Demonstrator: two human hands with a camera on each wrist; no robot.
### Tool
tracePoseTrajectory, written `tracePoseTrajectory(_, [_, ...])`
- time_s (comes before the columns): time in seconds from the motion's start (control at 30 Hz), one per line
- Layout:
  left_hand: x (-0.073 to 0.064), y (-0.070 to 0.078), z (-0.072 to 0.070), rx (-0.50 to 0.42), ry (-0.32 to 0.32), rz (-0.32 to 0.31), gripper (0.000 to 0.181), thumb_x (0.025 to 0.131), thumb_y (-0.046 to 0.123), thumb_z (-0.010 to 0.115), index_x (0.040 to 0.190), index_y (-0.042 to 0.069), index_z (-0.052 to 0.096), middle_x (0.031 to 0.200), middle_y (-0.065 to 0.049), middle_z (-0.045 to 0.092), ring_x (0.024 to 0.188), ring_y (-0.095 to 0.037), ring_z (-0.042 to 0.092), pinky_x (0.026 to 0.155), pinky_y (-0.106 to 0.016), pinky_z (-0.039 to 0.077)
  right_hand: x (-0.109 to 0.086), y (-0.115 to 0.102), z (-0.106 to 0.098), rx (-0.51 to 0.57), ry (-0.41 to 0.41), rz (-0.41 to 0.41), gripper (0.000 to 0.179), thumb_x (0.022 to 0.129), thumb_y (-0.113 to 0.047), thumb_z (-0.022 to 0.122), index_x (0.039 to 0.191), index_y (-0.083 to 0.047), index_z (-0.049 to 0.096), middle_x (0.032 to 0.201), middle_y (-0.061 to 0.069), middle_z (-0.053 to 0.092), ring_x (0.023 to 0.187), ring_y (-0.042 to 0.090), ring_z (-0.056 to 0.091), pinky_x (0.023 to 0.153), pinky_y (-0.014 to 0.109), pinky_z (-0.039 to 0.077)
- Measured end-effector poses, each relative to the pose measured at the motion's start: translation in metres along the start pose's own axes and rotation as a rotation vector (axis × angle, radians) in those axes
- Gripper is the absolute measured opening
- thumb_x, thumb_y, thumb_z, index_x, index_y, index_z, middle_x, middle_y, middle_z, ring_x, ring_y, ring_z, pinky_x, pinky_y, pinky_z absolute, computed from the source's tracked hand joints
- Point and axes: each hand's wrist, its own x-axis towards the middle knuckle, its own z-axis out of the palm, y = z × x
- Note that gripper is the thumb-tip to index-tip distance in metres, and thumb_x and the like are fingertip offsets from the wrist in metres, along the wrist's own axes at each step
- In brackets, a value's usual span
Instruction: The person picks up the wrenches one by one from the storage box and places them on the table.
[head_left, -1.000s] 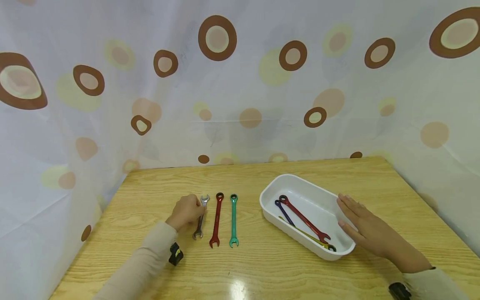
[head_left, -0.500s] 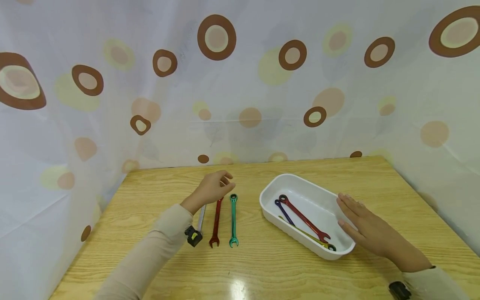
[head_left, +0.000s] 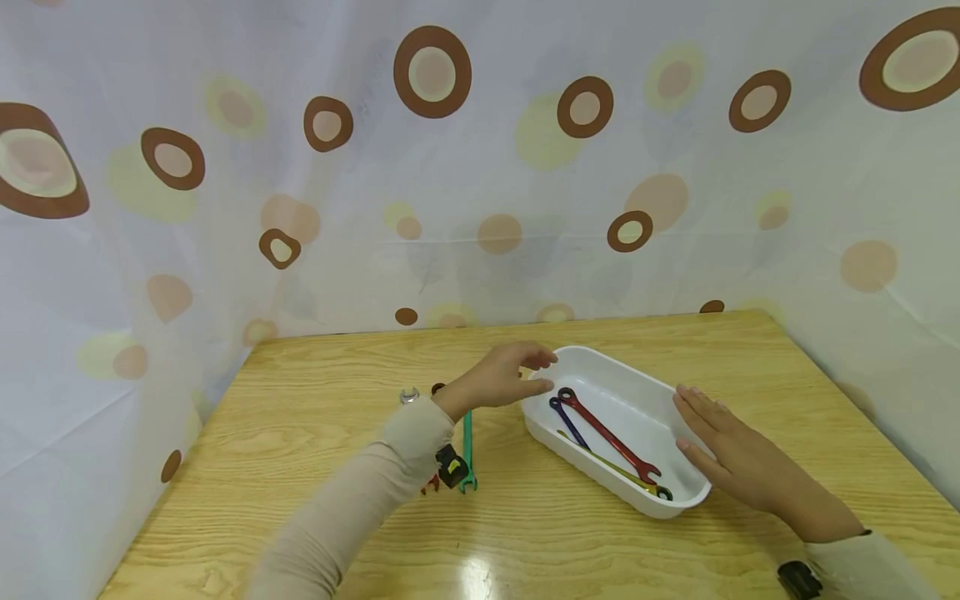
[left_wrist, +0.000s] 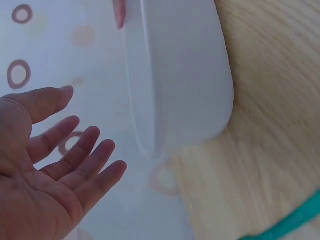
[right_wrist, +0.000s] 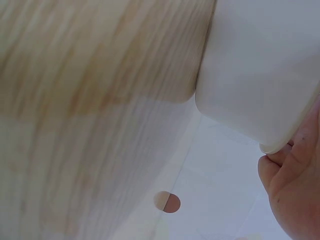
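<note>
My left hand (head_left: pixel 497 379) hovers over the left end of a white plastic bin (head_left: pixel 637 402), its fingers spread and loosely bent. The left wrist view shows the palm of that left hand (left_wrist: pixel 55 185) with nothing in it. My right hand (head_left: pixel 738 458) rests with straight fingers on the bin's right rim. Inside the bin lie a red wrench (head_left: pixel 611 437), a smaller purple wrench (head_left: pixel 572 425) and a yellow wrench (head_left: pixel 624 475). On the table, a green wrench (head_left: pixel 467 442), another red wrench (head_left: pixel 430 483) and a silver wrench (head_left: pixel 408 395) are partly covered by my left arm.
The wooden table (head_left: pixel 337 367) reaches back to a white curtain (head_left: pixel 360 192) with brown and beige ring patterns, which also hangs along both sides. A black strap device (head_left: pixel 452 467) sits on my left wrist, another (head_left: pixel 799 581) on my right.
My left hand has left the silver wrench and swung right, over the red and green wrenches, to the bin. The right hand and the wrenches have stayed where they were.
</note>
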Motion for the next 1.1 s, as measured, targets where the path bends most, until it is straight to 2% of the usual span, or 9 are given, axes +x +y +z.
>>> tracePoseTrajectory(0.13, [0.013,0.005,0.016,-0.038,-0.049,0.050,0.041,0.088,0.023,0.061,0.127,0.014,0.052,0.124,-0.005,0.057,0.115,-0.019,0.054,0.093,-0.032,0.046,0.000,0.000,0.000,0.009,-0.004,0.005,0.060,0.096,-0.030,0.046,0.144,-0.003,0.024,0.153,0.007,0.013,0.142,0.022,0.009,0.107,0.010,-0.011])
tracePoseTrajectory(0.27, [0.026,0.008,0.032,-0.060,-0.093,0.075,0.048,0.087,0.020,0.063,0.132,0.014,0.047,0.126,-0.006,0.056,0.116,-0.021,0.054,0.093,-0.031,0.046,0.000,0.001,0.000,0.011,-0.003,0.007,0.060,0.096,-0.030,0.046,0.144,-0.004,0.023,0.153,0.007,0.013,0.142,0.022,0.010,0.107,0.010,-0.010])
tracePoseTrajectory(0.53, [0.049,0.013,0.067,0.133,-0.182,0.144,0.049,0.085,0.026,0.066,0.130,0.016,0.050,0.122,-0.002,0.059,0.116,-0.010,0.051,0.095,-0.019,0.040,0.000,0.001,0.000,0.012,0.003,0.014,0.059,0.096,-0.029,0.046,0.145,-0.004,0.023,0.153,0.006,0.013,0.142,0.020,0.010,0.108,0.011,-0.010])
tracePoseTrajectory(0.63, [0.055,0.012,0.078,0.170,-0.222,0.138,0.047,0.084,0.024,0.067,0.128,0.016,0.053,0.121,0.000,0.060,0.114,-0.010,0.052,0.094,-0.017,0.040,0.000,0.001,0.001,0.013,0.006,0.013,0.059,0.096,-0.029,0.046,0.144,-0.004,0.024,0.153,0.006,0.013,0.142,0.020,0.010,0.108,0.011,-0.010])
tracePoseTrajectory(0.77, [0.061,0.009,0.088,0.218,-0.245,0.119,0.043,0.083,0.024,0.068,0.124,0.018,0.056,0.116,0.002,0.061,0.107,-0.008,0.055,0.089,-0.014,0.040,0.000,0.001,0.002,0.019,0.002,0.014,0.059,0.096,-0.029,0.046,0.145,-0.004,0.023,0.153,0.008,0.014,0.142,0.018,0.008,0.107,0.010,-0.010])
tracePoseTrajectory(1.1, [0.067,0.010,0.096,0.243,-0.256,0.036,0.038,0.079,0.020,0.073,0.115,0.021,0.062,0.102,0.006,0.065,0.091,-0.003,0.057,0.078,-0.012,0.041,-0.001,0.000,0.002,0.030,0.012,0.009,0.059,0.096,-0.028,0.047,0.144,-0.004,0.024,0.153,0.008,0.015,0.142,0.020,0.011,0.108,0.010,-0.009])
